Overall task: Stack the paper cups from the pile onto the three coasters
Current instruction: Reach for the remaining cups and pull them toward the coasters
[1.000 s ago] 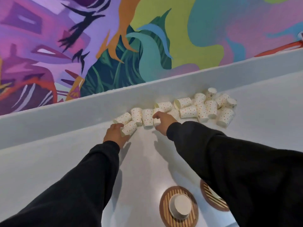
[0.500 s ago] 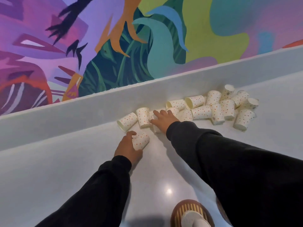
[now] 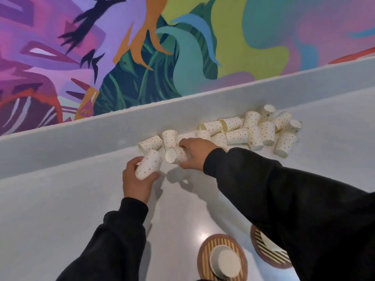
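Paper cup (image 3: pixel 149 166) gripped sideways in left hand (image 3: pixel 137 182), right hand (image 3: pixel 194 153) clutching second cup (image 3: pixel 175 156)

Left hand (image 3: pixel 136 183), right hand (image 3: pixel 195 154) grip cups (image 3: pixel 149 166).

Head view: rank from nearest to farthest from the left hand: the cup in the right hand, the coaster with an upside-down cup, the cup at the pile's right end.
1. Cup in the right hand, just beside the left hand.
2. Coaster with the upside-down cup, close to the person.
3. Cup at the pile's right end, far right.
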Demonstrator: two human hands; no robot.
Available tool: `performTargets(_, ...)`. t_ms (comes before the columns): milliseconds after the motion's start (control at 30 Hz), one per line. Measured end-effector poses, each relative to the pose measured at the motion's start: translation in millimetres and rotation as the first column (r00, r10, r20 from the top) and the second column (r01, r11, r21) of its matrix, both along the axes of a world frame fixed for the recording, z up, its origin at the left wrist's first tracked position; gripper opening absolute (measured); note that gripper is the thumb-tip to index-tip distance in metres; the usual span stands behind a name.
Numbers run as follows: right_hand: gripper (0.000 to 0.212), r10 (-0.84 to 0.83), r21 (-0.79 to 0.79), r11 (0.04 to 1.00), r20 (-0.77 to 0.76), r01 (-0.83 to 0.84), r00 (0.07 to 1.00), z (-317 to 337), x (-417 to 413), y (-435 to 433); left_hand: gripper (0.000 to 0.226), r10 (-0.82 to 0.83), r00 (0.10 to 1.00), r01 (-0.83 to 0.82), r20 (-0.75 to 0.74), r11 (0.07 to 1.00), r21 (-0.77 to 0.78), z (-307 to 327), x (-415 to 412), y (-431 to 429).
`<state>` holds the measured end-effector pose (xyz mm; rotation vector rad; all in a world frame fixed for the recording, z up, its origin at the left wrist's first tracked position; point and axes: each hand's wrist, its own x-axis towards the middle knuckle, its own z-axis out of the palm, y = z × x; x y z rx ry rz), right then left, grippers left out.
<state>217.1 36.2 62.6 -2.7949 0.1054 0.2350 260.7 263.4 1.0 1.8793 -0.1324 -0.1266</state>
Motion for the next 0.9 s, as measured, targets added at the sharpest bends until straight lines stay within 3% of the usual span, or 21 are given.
performTargets(167, 0.053, -0.139, 0.276, 0.952, 0.003, 0.133, 0.99, 27, -65, 11, 0.071, -0.055, 0.998, 0.054, 0.006, 0.95, -0.307, 61, -46, -9)
performTargets(267, 0.053, -0.188, 0.422, 0.888, -0.027, 0.182, 0.982, 37, -107, 12, 0.07, -0.15, 0.987, 0.159, 0.052, 0.919, -0.361, 94, -84, -16)
performTargets(467, 0.054, -0.208, 0.571, 0.801, -0.018, 0.181, 0.978, 49, -204, 12, 0.077, -0.315, 0.947, 0.32, 0.071, 0.893, -0.316, 112, -161, -17)
performTargets(633, 0.054, -0.252, 0.641, 0.74, -0.019, 0.205, 0.968, 24, -259, 21, 0.079, -0.423, 0.905, 0.425, 0.04, 0.896, -0.13, 96, -210, -12)
performTargets(833, 0.075, -0.347, 0.732, 0.622, -0.061, 0.278, 0.936, -20, -282, 34, 0.077, -0.42, 0.907, 0.419, 0.024, 0.907, 0.043, 78, -235, -11)
performTargets(900, 0.078, -0.344, 0.734, 0.621, -0.059, 0.274, 0.937, -32, -286, 35, 0.076, -0.417, 0.909, 0.414, 0.026, 0.907, 0.082, 72, -239, -10)
